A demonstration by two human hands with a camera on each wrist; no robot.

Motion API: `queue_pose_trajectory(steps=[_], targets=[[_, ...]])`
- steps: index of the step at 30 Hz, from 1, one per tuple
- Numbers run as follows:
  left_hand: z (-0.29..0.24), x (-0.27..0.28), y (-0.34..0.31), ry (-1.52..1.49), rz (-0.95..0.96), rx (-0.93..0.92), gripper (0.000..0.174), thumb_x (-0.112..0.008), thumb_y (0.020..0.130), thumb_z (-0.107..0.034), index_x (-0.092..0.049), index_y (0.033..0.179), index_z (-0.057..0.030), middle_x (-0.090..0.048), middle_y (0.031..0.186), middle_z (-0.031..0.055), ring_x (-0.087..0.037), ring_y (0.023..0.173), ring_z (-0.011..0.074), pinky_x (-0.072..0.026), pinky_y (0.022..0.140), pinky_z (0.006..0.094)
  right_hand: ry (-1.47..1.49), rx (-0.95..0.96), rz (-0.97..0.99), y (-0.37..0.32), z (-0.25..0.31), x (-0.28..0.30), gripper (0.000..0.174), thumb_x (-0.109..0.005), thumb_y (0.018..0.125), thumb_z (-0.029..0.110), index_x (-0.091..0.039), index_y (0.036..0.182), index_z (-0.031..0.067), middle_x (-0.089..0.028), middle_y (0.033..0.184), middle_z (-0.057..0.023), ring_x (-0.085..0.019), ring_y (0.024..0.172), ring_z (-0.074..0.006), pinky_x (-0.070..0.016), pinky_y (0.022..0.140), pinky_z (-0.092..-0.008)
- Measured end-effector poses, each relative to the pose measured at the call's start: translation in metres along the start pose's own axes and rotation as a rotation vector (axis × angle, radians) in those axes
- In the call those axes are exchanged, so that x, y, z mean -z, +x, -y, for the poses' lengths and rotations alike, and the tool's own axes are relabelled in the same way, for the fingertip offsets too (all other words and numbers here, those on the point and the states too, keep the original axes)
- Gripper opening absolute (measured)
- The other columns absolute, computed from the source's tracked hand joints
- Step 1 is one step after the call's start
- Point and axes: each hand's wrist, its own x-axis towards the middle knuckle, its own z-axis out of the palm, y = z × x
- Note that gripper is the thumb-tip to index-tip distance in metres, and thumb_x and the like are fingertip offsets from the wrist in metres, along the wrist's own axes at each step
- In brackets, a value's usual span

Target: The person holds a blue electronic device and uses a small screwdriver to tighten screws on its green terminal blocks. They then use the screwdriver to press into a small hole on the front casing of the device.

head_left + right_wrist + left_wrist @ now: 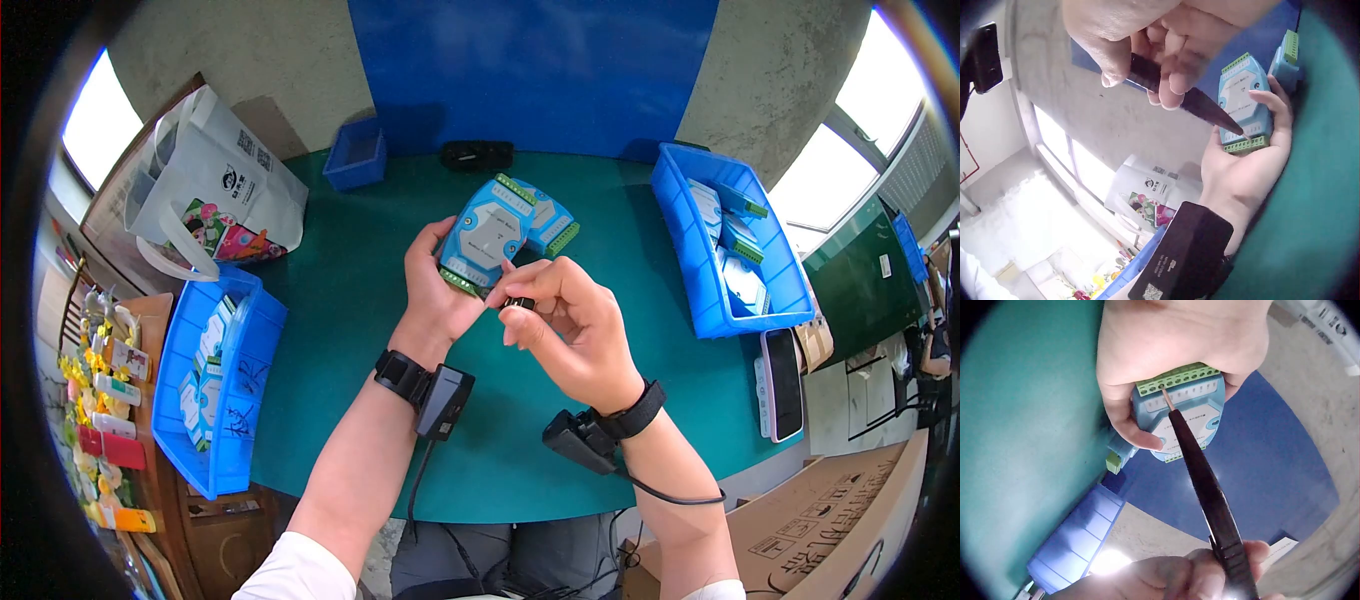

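Observation:
My left hand (440, 290) grips a light blue electronic module (484, 240) with green terminal strips, held up above the green table (340, 300). The module (1184, 419) fills the left wrist view, its green terminal block (1175, 379) toward my palm. My right hand (560, 320) pinches a dark screwdriver (1207, 487) by its handle. The tool's tip (1165, 394) sits at a terminal screw. In the right wrist view the screwdriver (1204, 106) slants down to the module (1244, 106). A second blue module (552, 225) lies on the table behind the held one.
A blue bin (690, 250) with several modules stands at right, another blue bin (245, 380) with modules at left. A small blue box (355, 158), a black object (477, 154), a white bag (215, 180) and a phone (782, 383) are around the table. Cardboard (820, 520) lies at lower right.

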Motion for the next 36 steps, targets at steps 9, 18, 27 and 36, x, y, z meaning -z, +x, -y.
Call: queue_pose_trajectory(steps=[9,18,27,36], targets=[[0.001,-0.013,-0.005,-0.052,-0.054,-0.038,0.036,-0.049,0.1,-0.034,-0.062,0.117,-0.0056,-0.068,0.113,0.0139,-0.064,0.105,0.03,-0.0511,0.09,0.046,0.056,-0.003,-0.082,0.0,0.002,-0.004,0.016,-0.068,0.098,0.003,-0.058,0.108,-0.006,-0.069,0.109,-0.0134,-0.067,0.082,-0.012,-0.0552,0.071,-0.0261],[0.0,-0.012,-0.006,-0.118,-0.059,-0.075,0.031,-0.048,0.101,-0.032,-0.062,0.114,-0.0073,-0.067,0.113,0.0121,-0.061,0.1,0.0267,-0.0512,0.084,0.0444,0.123,-0.002,-0.11,0.001,0.001,-0.006,0.015,-0.067,0.099,0.002,-0.058,0.11,-0.005,-0.069,0.11,-0.0135,-0.067,0.082,-0.012,-0.0557,0.07,-0.0262],[0.0,-0.013,-0.006,-0.186,-0.052,-0.1,0.031,-0.051,0.1,-0.029,-0.062,0.117,-0.0061,-0.066,0.118,0.0138,-0.061,0.109,0.0274,-0.0516,0.085,0.0449,0.139,0.003,-0.232,0.005,-0.001,0.0,0.013,-0.068,0.099,0.003,-0.057,0.1,-0.0048,-0.068,0.099,-0.0136,-0.07,0.072,-0.0145,-0.0549,0.058,-0.0253],[-0.001,-0.012,-0.006,-0.21,-0.012,-0.07,0.042,-0.048,0.101,-0.03,-0.056,0.131,-0.0015,-0.061,0.129,0.0197,-0.06,0.117,0.033,-0.0528,0.088,0.0453,0.123,0.094,-0.33,0.008,-0.006,0.005,0.014,-0.064,0.101,0.003,-0.056,0.109,-0.0047,-0.071,0.105,-0.0169,-0.068,0.073,-0.0134,-0.0532,0.062,-0.0251]])
